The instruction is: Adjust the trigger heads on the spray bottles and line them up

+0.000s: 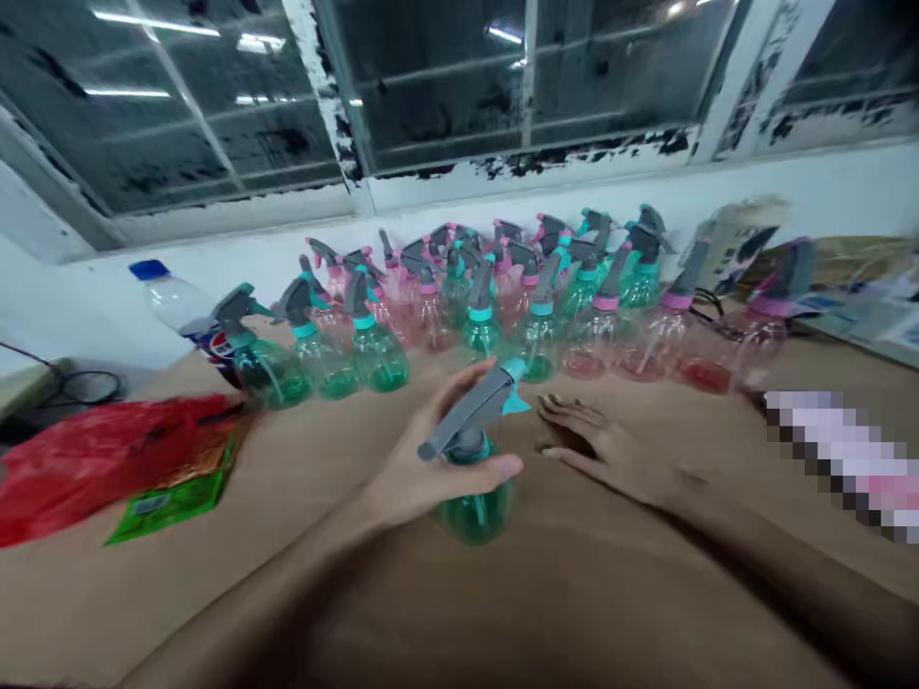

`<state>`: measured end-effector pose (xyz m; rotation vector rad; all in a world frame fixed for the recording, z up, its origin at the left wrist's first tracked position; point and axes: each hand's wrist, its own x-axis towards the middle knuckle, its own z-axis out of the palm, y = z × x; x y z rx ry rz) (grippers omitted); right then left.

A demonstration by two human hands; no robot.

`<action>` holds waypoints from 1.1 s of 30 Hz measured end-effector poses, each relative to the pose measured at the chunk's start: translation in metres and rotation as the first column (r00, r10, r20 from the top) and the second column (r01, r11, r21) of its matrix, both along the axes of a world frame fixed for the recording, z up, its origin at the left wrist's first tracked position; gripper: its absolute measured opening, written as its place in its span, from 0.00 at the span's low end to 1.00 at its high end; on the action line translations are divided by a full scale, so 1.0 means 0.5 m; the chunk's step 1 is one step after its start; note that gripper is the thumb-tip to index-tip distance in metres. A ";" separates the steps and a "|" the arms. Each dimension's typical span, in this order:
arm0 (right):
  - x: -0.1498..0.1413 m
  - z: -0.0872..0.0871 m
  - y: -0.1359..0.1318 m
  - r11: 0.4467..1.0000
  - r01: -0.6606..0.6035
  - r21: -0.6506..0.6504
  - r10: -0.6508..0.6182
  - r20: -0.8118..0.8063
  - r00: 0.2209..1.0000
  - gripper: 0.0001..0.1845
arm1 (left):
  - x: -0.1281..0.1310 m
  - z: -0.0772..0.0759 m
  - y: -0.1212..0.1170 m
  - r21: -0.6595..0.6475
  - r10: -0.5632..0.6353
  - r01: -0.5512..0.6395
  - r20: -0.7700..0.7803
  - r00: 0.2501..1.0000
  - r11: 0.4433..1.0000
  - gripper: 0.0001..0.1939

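Observation:
A green spray bottle [475, 517] with a grey and teal trigger head stands on the brown tabletop [574, 593]. My left hand [423, 469] is wrapped around its neck, thumb across the front and fingers behind. To the right of that bottle, my right hand [589, 435] rests low over the table with its fingers stretched out and nothing in it. Behind both hands, several more spray bottles stand in rows, such as a green one [384, 359] on the left and a pink one [646, 344] on the right.
On the left lie a red plastic bag [107, 450] and a green packet [172, 502]. A Pepsi bottle [176, 306] with a blue cap leans near the wall. A pale bag [747, 239] stands at the back right. A blurred-out object [840, 440] lies at the right. Windows line the wall behind.

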<state>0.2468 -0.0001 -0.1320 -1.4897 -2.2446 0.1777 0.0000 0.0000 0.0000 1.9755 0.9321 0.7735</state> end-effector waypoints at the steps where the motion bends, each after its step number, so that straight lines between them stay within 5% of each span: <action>1: 0.001 -0.002 0.000 1.000 -0.009 0.000 0.009 -0.008 1.000 0.34 | 0.004 -0.002 0.005 -0.010 -0.003 0.002 -0.065 0.998 1.000 0.29; 4: 0.004 -0.005 0.000 1.000 -0.020 0.003 0.020 -0.026 0.999 0.33 | 0.017 -0.007 0.019 0.000 -0.039 0.039 -0.168 0.985 0.999 0.17; 15: 0.004 -0.009 -0.004 0.998 -0.009 0.059 0.009 -0.004 1.000 0.29 | 0.041 -0.028 0.026 0.169 -0.191 0.189 0.000 0.982 0.967 0.26; 28: 0.008 0.000 -0.012 0.998 -0.024 0.064 0.026 -0.036 0.999 0.27 | 0.047 -0.022 0.027 -0.051 -0.221 0.237 0.220 0.950 0.970 0.12; 33: 0.008 -0.004 -0.009 0.998 -0.032 0.053 0.033 -0.022 0.999 0.29 | 0.046 -0.021 0.024 -0.063 -0.146 0.157 0.153 0.977 0.986 0.12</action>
